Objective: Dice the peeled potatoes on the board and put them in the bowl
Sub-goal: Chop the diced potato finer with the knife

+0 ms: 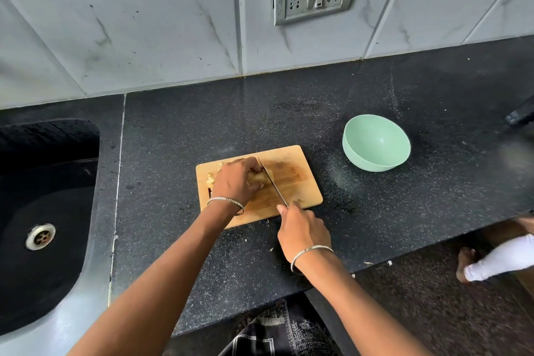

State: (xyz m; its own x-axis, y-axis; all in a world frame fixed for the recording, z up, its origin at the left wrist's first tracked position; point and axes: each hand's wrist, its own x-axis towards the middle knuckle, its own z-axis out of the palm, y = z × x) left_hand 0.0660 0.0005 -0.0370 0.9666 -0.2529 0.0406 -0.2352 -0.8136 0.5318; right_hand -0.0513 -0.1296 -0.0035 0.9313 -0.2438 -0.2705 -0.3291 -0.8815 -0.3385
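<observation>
The potato [258, 177] lies on the wooden board [291, 179], near its left end, pinned under the left hand [237, 179], whose fingers curl down over it. The knife [273, 182] crosses the board with its tip pointing away from the person; the right hand [303, 233] has its fingers clenched around the handle. The green bowl [376, 142] sits on the bench [404, 196], right of the board.

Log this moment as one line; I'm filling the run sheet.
phase: dicing | left hand: steadying potato on board | right hand: knife cutting | bowl: empty
</observation>
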